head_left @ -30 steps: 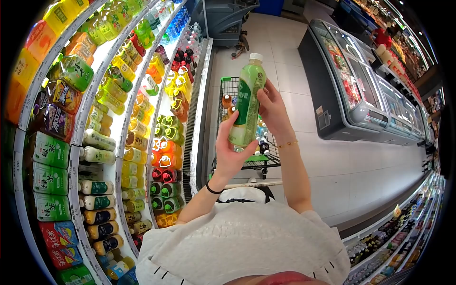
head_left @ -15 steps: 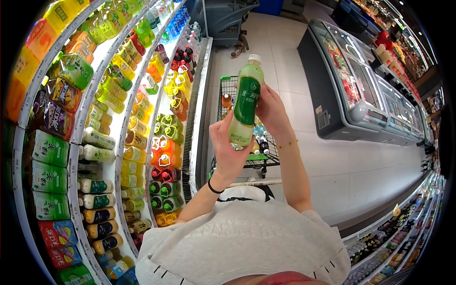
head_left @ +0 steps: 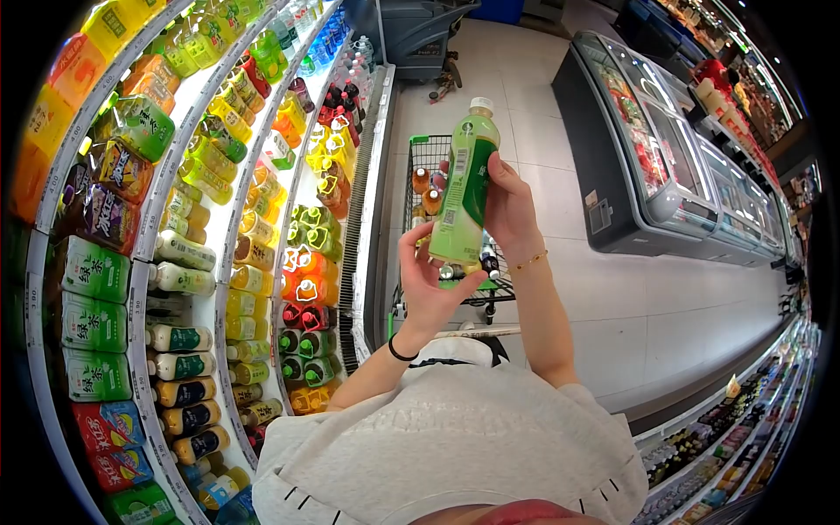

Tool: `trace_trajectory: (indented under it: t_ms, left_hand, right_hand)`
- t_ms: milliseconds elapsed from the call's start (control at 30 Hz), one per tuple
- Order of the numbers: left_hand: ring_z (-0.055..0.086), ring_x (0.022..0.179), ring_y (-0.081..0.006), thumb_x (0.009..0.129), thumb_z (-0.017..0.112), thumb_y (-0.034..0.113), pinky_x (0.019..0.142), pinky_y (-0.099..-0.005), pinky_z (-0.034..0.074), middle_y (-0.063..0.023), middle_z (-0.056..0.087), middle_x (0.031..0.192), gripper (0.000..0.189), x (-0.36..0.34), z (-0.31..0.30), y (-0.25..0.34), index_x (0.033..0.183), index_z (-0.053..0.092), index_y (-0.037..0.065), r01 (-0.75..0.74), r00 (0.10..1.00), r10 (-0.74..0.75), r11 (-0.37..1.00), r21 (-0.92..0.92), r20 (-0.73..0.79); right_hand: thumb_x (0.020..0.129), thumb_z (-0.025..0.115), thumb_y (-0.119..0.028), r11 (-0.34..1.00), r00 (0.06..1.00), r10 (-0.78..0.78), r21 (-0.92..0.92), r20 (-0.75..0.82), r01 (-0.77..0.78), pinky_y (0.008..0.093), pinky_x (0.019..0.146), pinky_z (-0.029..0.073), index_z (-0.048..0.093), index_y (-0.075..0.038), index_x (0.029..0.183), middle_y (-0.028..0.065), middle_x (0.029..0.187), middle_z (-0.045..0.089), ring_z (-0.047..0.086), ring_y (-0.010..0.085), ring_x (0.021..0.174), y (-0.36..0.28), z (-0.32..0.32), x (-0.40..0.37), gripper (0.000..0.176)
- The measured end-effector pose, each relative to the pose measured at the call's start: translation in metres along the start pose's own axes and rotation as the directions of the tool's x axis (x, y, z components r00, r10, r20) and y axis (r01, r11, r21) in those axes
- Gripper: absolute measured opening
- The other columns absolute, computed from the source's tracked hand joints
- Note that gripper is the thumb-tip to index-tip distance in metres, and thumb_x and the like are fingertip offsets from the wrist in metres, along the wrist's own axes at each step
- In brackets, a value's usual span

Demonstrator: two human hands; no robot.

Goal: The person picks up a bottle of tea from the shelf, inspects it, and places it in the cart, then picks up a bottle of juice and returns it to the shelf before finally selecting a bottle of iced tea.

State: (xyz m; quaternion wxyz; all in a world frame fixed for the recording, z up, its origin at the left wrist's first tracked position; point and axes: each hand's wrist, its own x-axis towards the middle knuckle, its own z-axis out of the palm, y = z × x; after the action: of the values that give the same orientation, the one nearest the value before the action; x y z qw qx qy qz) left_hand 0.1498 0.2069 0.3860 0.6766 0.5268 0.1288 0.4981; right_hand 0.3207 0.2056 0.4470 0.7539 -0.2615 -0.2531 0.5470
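A pale green bottle (head_left: pixel 464 188) with a white cap and a dark green label is held upright before me, a barcode side showing. My right hand (head_left: pixel 509 203) grips its upper right side, thumb on the front. At the bottle's base, my left hand (head_left: pixel 430 276) has its thumb and fingers curved round the lower end. Behind the bottle stands a shopping cart (head_left: pixel 420 140) with green trim, holding several bottles.
Shelves (head_left: pixel 140 306) packed with bottled and boxed drinks run along the left. Glass-topped freezers (head_left: pixel 665 166) line the right side. A grey machine (head_left: pixel 424 44) stands past the cart. More stocked shelves (head_left: pixel 735 437) are at the lower right.
The bottle has been turned about its long axis, so the barcode side now shows instead of the front label. My left fingers have loosened and shifted down to its base.
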Motion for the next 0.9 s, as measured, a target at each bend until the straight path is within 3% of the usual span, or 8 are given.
trace_trajectory:
  t_ms: [100, 167, 400, 500, 600, 700, 767, 900]
  left_hand:
    - [0.059, 0.12, -0.0215, 0.07, 0.09, -0.006, 0.104, -0.0347, 0.055, -0.0108, 0.047, 0.135, 0.084, 0.0, 0.0, -0.004, 0.138, 0.042, 0.004, 0.025, 1.0, -0.025, 0.999, 0.031, 0.018]
    - [0.057, 0.124, -0.0206, 0.07, 0.089, -0.008, 0.104, -0.0342, 0.056, -0.0086, 0.047, 0.132, 0.082, 0.001, 0.0, -0.002, 0.136, 0.043, 0.004, -0.136, 0.991, 0.13, 0.964, 0.23, 0.042]
    - [0.053, 0.126, -0.0209, 0.068, 0.092, -0.003, 0.101, -0.0347, 0.055, -0.0092, 0.042, 0.136, 0.085, 0.003, 0.009, 0.01, 0.137, 0.044, 0.004, -0.117, 0.992, 0.106, 0.97, 0.213, 0.064]
    - [0.053, 0.126, -0.0226, 0.067, 0.094, 0.0, 0.103, -0.0356, 0.054, -0.011, 0.041, 0.137, 0.087, 0.002, 0.008, 0.009, 0.139, 0.044, 0.005, -0.241, 0.97, 0.232, 0.904, 0.354, 0.067]
    - [0.053, 0.126, -0.0245, 0.067, 0.094, 0.002, 0.102, -0.0367, 0.053, -0.013, 0.045, 0.135, 0.084, 0.003, 0.007, 0.011, 0.137, 0.048, 0.005, -0.304, 0.947, 0.314, 0.81, 0.501, 0.068]
    - [0.054, 0.125, -0.0268, 0.066, 0.095, 0.003, 0.1, -0.0373, 0.053, -0.0145, 0.049, 0.134, 0.08, 0.004, 0.003, 0.013, 0.133, 0.052, 0.005, -0.387, 0.901, 0.417, 0.641, 0.663, 0.122]
    - [0.057, 0.122, -0.0296, 0.065, 0.095, 0.005, 0.099, -0.0386, 0.053, -0.0159, 0.052, 0.134, 0.077, 0.004, 0.001, 0.011, 0.131, 0.055, 0.005, -0.433, 0.873, 0.466, 0.603, 0.67, 0.145]
    - [0.059, 0.121, -0.0311, 0.066, 0.096, 0.005, 0.099, -0.039, 0.052, -0.0164, 0.054, 0.134, 0.076, 0.005, -0.002, 0.009, 0.13, 0.055, 0.005, -0.453, 0.855, 0.496, 0.58, 0.677, 0.148]
  right_hand:
    - [0.107, 0.057, -0.038, 0.99, 0.999, -0.01, 0.143, 0.038, 0.005, 0.053, 0.109, 0.052, 0.051, 0.003, 0.143, 0.0213, 0.133, 0.064, 0.064, 0.0346, 0.126, 0.004, -0.001, 0.004, 0.055]
    - [0.109, 0.05, -0.038, 0.968, 0.996, -0.029, 0.249, 0.083, 0.007, 0.0554, 0.116, 0.047, 0.045, 0.002, 0.148, 0.0216, 0.141, 0.059, 0.056, 0.0352, 0.136, 0.007, 0.004, 0.001, 0.056]
    - [0.111, 0.041, -0.043, 0.977, 0.989, -0.105, 0.196, 0.104, 0.083, 0.0541, 0.122, 0.04, 0.04, 0.0, 0.154, 0.0231, 0.151, 0.052, 0.049, 0.0354, 0.143, 0.011, 0.012, 0.0, 0.061]
    - [0.11, 0.045, -0.047, 0.981, 0.99, -0.068, 0.187, 0.127, 0.043, 0.051, 0.124, 0.037, 0.036, -0.001, 0.157, 0.0246, 0.155, 0.047, 0.045, 0.0347, 0.147, 0.011, 0.015, -0.001, 0.067]
    - [0.107, 0.05, -0.053, 0.986, 0.974, -0.026, 0.167, 0.226, -0.013, 0.046, 0.118, 0.044, 0.036, 0.001, 0.157, 0.0259, 0.158, 0.044, 0.05, 0.0323, 0.142, 0.011, 0.01, 0.003, 0.075]
    - [0.107, 0.049, -0.057, 1.0, 0.952, -0.02, -0.014, 0.304, 0.026, 0.0449, 0.107, 0.053, 0.043, -0.002, 0.153, 0.019, 0.15, 0.054, 0.06, 0.0271, 0.128, 0.016, -0.009, 0.004, 0.072]
    - [0.104, 0.06, -0.052, 0.981, 0.987, 0.024, -0.192, 0.161, 0.008, 0.0399, 0.095, 0.06, 0.048, -0.002, 0.146, 0.016, 0.14, 0.062, 0.067, 0.0235, 0.114, 0.015, -0.014, 0.001, 0.067]
    - [0.102, 0.066, -0.044, 0.984, 1.0, -0.002, -0.177, 0.021, 0.005, 0.0375, 0.089, 0.062, 0.052, -0.001, 0.14, 0.0143, 0.131, 0.066, 0.071, 0.0222, 0.106, 0.018, -0.011, 0.0, 0.059]
